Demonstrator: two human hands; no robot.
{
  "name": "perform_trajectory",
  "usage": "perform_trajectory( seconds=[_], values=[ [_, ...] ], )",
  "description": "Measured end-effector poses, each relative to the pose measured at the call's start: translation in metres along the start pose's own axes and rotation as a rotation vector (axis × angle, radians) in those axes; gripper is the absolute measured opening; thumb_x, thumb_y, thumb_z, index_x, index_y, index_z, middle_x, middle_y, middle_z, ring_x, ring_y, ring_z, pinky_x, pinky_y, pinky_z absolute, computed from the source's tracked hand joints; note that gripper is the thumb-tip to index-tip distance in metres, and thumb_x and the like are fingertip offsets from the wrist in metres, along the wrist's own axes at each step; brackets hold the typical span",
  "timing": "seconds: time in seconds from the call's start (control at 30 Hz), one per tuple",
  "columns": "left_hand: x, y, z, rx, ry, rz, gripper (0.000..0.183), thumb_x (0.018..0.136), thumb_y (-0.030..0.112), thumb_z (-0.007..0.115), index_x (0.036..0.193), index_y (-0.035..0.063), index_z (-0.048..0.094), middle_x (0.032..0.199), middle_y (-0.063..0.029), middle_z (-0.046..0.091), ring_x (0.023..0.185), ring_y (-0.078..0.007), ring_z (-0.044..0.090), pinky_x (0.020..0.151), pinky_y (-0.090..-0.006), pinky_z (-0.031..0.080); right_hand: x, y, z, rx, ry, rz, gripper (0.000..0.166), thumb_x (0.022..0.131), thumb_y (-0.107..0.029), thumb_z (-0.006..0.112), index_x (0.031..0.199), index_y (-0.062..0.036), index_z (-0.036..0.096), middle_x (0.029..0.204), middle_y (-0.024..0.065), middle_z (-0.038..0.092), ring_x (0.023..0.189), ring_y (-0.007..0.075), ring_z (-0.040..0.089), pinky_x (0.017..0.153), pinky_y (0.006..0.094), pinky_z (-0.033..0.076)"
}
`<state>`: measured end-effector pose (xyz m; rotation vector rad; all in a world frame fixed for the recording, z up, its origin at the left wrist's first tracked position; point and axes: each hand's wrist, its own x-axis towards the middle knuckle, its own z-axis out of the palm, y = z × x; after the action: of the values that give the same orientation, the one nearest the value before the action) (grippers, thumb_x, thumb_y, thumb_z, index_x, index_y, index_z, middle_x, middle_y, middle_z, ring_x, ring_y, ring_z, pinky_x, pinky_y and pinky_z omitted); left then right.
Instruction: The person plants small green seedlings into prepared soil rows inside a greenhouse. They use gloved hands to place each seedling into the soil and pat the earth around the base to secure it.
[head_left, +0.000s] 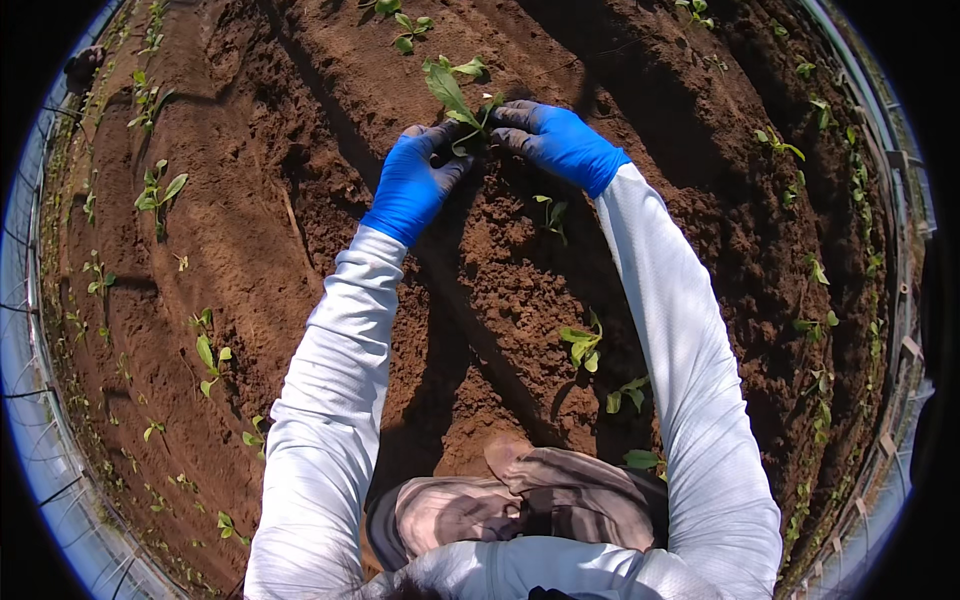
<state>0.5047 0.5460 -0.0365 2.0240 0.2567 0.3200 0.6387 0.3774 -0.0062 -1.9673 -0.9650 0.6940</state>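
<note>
A leafy green seedling (455, 99) stands between my two hands, low over the brown soil. My left hand (415, 176), in a blue glove with soil-darkened fingers, curls its thumb and fingers around the seedling's base. Dark shadow covers that base, so roots or soil there are hard to make out. From the other side, my right hand (559, 142), gloved alike, reaches its fingers to the stem. Whether those fingers grip or only touch the plant is not plain. Closer to me, more seedlings grow in loose soil, one small and drooping (553, 217), another with yellow-green leaves (583, 345).
Rows of young plants run along both sides, among them a seedling (159, 193) on the left and others (816, 326) on the right. Beyond my hands is another small plant (411, 31). Curved greenhouse walls (896, 157) border the soil. My legs (577, 487) are below.
</note>
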Motion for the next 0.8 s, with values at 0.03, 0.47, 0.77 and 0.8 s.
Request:
perform_trajectory(
  seconds=[0.03, 0.47, 0.77, 0.8],
  values=[
    [0.0, 0.005, 0.002, 0.014, 0.006, -0.011, 0.04, 0.076, 0.007, 0.075, 0.114, 0.0017, 0.063, 0.102, -0.0122, 0.061, 0.092, -0.023, 0.063, 0.082, -0.0305, 0.05, 0.0, 0.001, 0.002, -0.045, 0.02, -0.009, 0.041, 0.087, -0.021, 0.064, 0.124, -0.0042, 0.058, 0.128, 0.0172, 0.055, 0.116, 0.0293, 0.055, 0.1, 0.0363, 0.041],
    [-0.051, 0.012, 0.004, 0.062, 0.297, 0.013, 0.063, 0.071, 0.009, 0.079, 0.126, 0.0041, 0.049, 0.122, -0.0166, 0.045, 0.114, -0.0291, 0.048, 0.098, -0.0358, 0.043, -0.007, 0.011, 0.007, -0.198, 0.169, -0.099, 0.038, 0.087, -0.01, 0.062, 0.124, -0.0021, 0.058, 0.125, 0.0116, 0.056, 0.113, 0.0244, 0.056, 0.097, 0.0303, 0.044],
    [-0.275, 0.005, -0.082, 0.358, 0.298, -0.588, 0.044, 0.085, 0.022, 0.068, 0.12, -0.0005, 0.051, 0.117, -0.0215, 0.051, 0.111, -0.0334, 0.052, 0.097, -0.0388, 0.042, 0.0, -0.132, 0.172, -0.263, -0.46, -0.167, 0.041, 0.095, -0.025, 0.053, 0.128, -0.0014, 0.054, 0.112, 0.0202, 0.061, 0.1, 0.03, 0.062, 0.086, 0.0355, 0.049],
    [-0.278, 0.029, -0.086, 0.121, 0.34, -0.538, 0.04, 0.085, 0.021, 0.068, 0.116, -0.0012, 0.054, 0.113, -0.0204, 0.054, 0.109, -0.0336, 0.054, 0.095, -0.0387, 0.043, 0.01, -0.129, 0.211, -0.422, -0.465, -0.068, 0.052, 0.094, -0.033, 0.053, 0.135, -0.0015, 0.045, 0.11, 0.0237, 0.062, 0.099, 0.0353, 0.062, 0.087, 0.0389, 0.049]
  ],
)
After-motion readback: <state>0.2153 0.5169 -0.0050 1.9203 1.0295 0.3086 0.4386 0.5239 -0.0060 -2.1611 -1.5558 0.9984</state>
